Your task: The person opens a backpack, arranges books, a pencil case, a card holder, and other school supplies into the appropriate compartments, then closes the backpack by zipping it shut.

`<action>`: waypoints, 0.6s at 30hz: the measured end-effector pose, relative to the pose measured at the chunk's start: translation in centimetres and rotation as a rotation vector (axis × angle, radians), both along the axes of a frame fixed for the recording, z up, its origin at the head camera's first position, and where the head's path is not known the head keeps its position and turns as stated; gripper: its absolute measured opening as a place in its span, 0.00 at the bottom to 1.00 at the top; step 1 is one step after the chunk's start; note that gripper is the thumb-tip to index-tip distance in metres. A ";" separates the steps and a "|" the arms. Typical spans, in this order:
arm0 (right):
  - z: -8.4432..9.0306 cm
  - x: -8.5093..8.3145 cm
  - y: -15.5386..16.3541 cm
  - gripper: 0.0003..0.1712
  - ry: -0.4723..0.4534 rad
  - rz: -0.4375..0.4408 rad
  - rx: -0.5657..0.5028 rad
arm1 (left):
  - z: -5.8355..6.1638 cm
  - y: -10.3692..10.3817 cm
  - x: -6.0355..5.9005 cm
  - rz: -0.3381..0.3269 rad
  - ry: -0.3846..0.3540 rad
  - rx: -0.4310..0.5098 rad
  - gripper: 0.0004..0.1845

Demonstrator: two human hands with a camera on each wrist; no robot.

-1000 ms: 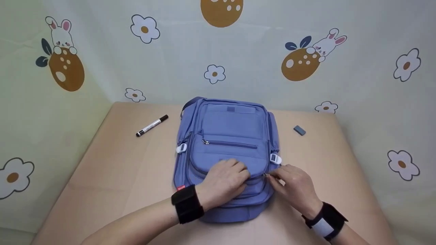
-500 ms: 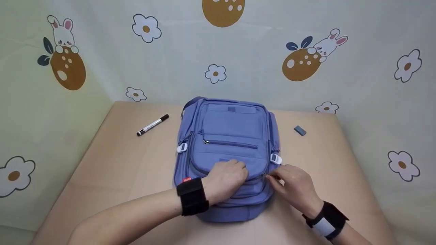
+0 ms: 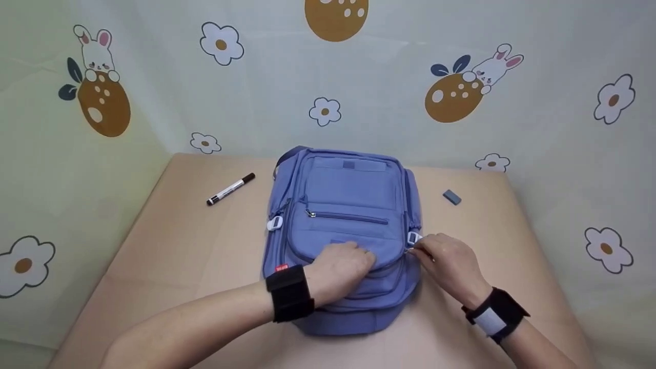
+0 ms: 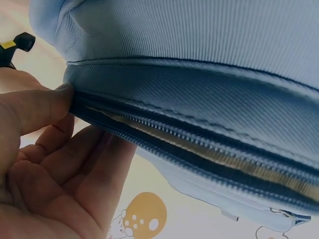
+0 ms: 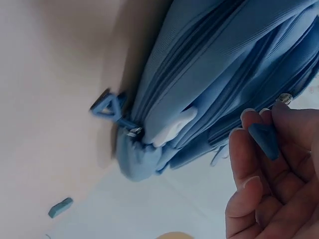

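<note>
A blue backpack lies on its back on the table, front pockets facing up. My left hand grips the fabric at the lower edge of the front pocket. In the left wrist view its thumb and fingers pinch the end of the zipper, whose teeth stand apart with beige lining between. My right hand, on the bag's right side near a white buckle, pinches the zipper pull. That blue pull tab hangs between the fingers in the right wrist view, the metal slider just beyond.
A black-and-white marker lies left of the backpack. To the right is a small grey-blue eraser-like block. A patterned cloth wall closes off the table's back and sides.
My right hand has moved up and slightly right along the bag's edge with the zipper pull. The left hand shifted a little right earlier, then stayed on the pocket edge.
</note>
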State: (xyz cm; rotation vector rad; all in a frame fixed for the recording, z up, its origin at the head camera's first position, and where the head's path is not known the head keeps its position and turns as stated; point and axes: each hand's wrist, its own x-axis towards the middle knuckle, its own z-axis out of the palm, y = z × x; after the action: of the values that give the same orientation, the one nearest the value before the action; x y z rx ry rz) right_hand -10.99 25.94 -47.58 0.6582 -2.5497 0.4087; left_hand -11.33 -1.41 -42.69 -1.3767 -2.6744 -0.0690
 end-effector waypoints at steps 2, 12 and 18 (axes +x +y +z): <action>-0.1 -0.7 0.3 0.09 -0.010 -0.013 0.007 | -0.1 0.0 0.0 -0.008 -0.008 -0.003 0.02; -0.2 -3.5 0.6 0.07 -0.066 -0.085 0.027 | -0.4 -0.1 0.0 -0.045 0.038 0.023 0.03; -0.1 -4.7 0.7 0.08 -0.050 -0.093 0.024 | -0.5 -0.1 0.0 -0.044 0.026 0.027 0.03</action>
State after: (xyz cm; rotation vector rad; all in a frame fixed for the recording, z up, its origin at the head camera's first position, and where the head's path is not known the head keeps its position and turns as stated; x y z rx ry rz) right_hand -15.69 26.61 -47.66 0.5417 -2.6242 0.3675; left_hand -11.37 -1.54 -43.20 -1.4178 -2.6126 -0.0904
